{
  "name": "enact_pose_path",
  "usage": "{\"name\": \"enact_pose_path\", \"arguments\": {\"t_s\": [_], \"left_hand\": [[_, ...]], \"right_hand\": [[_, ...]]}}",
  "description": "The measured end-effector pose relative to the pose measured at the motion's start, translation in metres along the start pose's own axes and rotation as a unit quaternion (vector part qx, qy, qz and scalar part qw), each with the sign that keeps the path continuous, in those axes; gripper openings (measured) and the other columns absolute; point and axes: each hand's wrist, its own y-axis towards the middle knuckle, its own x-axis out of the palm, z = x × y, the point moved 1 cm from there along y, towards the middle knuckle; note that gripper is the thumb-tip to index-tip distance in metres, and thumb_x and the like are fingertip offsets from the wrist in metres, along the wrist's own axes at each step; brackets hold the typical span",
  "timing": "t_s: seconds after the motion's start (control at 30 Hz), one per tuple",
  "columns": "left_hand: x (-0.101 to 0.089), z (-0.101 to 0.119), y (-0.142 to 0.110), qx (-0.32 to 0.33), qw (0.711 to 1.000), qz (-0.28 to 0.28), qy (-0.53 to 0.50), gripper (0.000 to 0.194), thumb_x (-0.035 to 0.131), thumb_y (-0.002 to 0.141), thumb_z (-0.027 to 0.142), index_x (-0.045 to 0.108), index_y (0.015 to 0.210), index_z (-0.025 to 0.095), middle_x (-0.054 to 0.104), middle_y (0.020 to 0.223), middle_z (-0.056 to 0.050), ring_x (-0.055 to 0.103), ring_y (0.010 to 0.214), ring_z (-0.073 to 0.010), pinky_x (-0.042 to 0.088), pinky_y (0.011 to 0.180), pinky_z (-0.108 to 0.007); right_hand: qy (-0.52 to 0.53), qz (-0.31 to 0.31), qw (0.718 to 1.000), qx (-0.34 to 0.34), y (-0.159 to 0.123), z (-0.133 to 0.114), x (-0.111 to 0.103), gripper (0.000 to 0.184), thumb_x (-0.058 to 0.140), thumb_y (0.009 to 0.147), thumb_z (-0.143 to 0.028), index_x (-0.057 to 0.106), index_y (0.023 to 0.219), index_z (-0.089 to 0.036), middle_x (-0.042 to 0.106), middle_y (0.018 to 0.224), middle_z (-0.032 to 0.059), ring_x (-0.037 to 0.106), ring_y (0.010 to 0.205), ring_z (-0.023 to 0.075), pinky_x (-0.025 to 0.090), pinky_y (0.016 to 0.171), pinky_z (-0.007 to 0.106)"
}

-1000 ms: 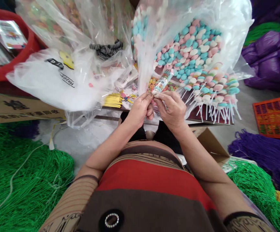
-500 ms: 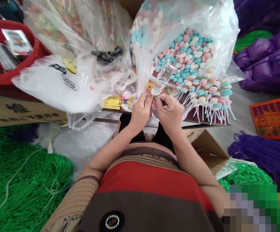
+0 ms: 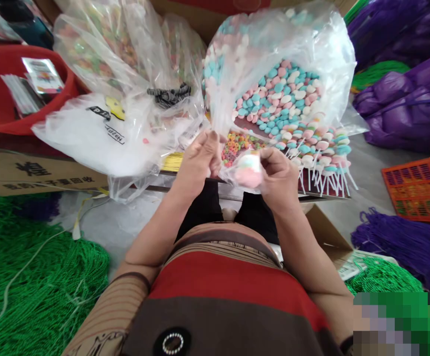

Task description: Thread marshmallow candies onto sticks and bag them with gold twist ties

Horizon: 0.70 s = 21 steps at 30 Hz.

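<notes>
Packet (image 3: 248,170), one: see-through film, pink below, white and pale blue-green above, blurred, so its print cannot be read. Held up at the table's near edge, between the two hands.

Right hand (image 3: 282,174): thumb and fingertips pinching the packet along its right side, the rest of the fingers curled in. Left hand (image 3: 199,158): apart from the packet, to its left, thumb and fingertips pressed together (whether anything thin lies between them, I cannot tell).

Handling, as judged: light; soft and yielding in the body, if the pink is candy like that on the pile; film likely slick and crinkly. Best taken by a gathered end or the film's edge, lightly, since a squeeze on the middle could dent the contents.

Ring candies (image 3: 233,148), many-coloured: just beyond the packet, on the table (image 3: 252,126). Candy sticks (image 3: 320,143), a heap: to the right, white ends toward the near edge. Loose candy (image 3: 285,96), pink, blue and white: far side, in a large open bag (image 3: 335,54). Yellow strips (image 3: 173,162), a bundle: left of the left hand. White bag (image 3: 88,131), printed: farther left.
</notes>
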Motion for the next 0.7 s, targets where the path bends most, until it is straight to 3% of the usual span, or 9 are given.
{"name": "enact_pose_path", "arguments": {"t_s": [0.1,0.17,0.2,0.27,0.33,0.47,0.53,0.63,0.7], "left_hand": [[-0.001,0.031,-0.020,-0.086,0.971,-0.180,-0.133,0.061,0.043,0.099,0.076,0.072,0.081,0.025,0.028,0.037,0.008,0.020,0.031,-0.0115,0.020,0.035,-0.029],[-0.001,0.038,-0.031,-0.145,0.943,-0.285,-0.096,0.075,0.037,0.096,0.083,0.078,0.086,0.021,0.032,0.034,0.006,0.023,0.029,-0.0102,0.019,0.034,-0.028],[-0.001,0.036,-0.033,-0.175,0.933,-0.308,-0.064,0.083,0.034,0.095,0.087,0.080,0.091,0.018,0.035,0.035,0.006,0.025,0.029,-0.0092,0.020,0.035,-0.026],[0.002,0.027,-0.031,-0.224,0.929,-0.295,-0.015,0.096,0.026,0.091,0.093,0.080,0.102,0.014,0.039,0.037,0.005,0.027,0.030,-0.0081,0.020,0.036,-0.024],[0.007,0.015,-0.023,-0.251,0.936,-0.247,-0.012,0.103,0.017,0.088,0.095,0.079,0.102,0.014,0.039,0.037,0.005,0.027,0.030,-0.0084,0.020,0.036,-0.024],[0.013,0.007,-0.011,-0.225,0.958,-0.155,-0.083,0.102,0.004,0.087,0.094,0.072,0.081,0.019,0.029,0.034,0.004,0.023,0.029,-0.0092,0.021,0.036,-0.026],[0.014,0.011,-0.013,-0.196,0.956,-0.194,-0.101,0.100,0.007,0.089,0.093,0.073,0.077,0.019,0.026,0.034,0.005,0.020,0.029,-0.0085,0.020,0.037,-0.027],[0.019,0.013,-0.024,-0.185,0.931,-0.314,-0.015,0.085,0.037,0.091,0.091,0.078,0.079,0.018,0.033,0.036,0.005,0.026,0.033,-0.0073,0.019,0.040,-0.026],[0.024,0.006,-0.029,-0.199,0.927,-0.313,0.050,0.079,0.048,0.089,0.088,0.070,0.063,0.018,0.040,0.038,0.003,0.034,0.037,-0.0074,0.024,0.042,-0.025]], "right_hand": [[-0.138,0.030,0.977,-0.161,0.010,-0.005,-0.009,0.013,0.064,0.087,-0.018,0.060,0.078,-0.025,0.064,0.071,-0.0025,0.060,0.068,0.0149,0.051,0.068,0.031],[-0.186,0.039,0.958,-0.215,0.017,-0.009,-0.015,0.014,0.061,0.090,-0.016,0.059,0.080,-0.026,0.066,0.074,-0.0008,0.063,0.071,0.0167,0.054,0.071,0.032],[-0.206,0.038,0.952,-0.224,0.019,-0.010,-0.017,0.014,0.060,0.091,-0.017,0.059,0.081,-0.026,0.067,0.075,0.0000,0.065,0.072,0.0176,0.055,0.072,0.033],[-0.243,0.029,0.943,-0.224,0.018,-0.015,-0.019,0.013,0.060,0.093,-0.018,0.060,0.084,-0.027,0.070,0.078,0.0020,0.067,0.075,0.0197,0.057,0.076,0.035],[-0.260,-0.001,0.940,-0.221,0.010,-0.020,-0.018,0.011,0.061,0.093,-0.020,0.061,0.086,-0.028,0.072,0.081,0.0038,0.070,0.079,0.0214,0.058,0.078,0.036],[-0.233,-0.076,0.944,-0.223,-0.013,-0.022,-0.015,0.012,0.062,0.092,-0.021,0.064,0.083,-0.028,0.072,0.076,0.0019,0.070,0.073,0.0203,0.057,0.070,0.034],[-0.204,-0.083,0.955,-0.200,-0.017,-0.019,-0.018,0.013,0.063,0.091,-0.018,0.065,0.081,-0.027,0.070,0.072,0.0000,0.067,0.067,0.0182,0.054,0.064,0.032],[-0.179,-0.059,0.971,-0.144,-0.012,-0.011,-0.031,0.013,0.064,0.090,-0.017,0.066,0.079,-0.025,0.070,0.074,-0.0005,0.066,0.065,0.0170,0.052,0.063,0.032],[-0.180,-0.035,0.976,-0.117,-0.008,-0.009,-0.039,0.013,0.066,0.090,-0.020,0.068,0.079,-0.026,0.069,0.074,-0.0009,0.064,0.065,0.0174,0.051,0.064,0.033]]}}
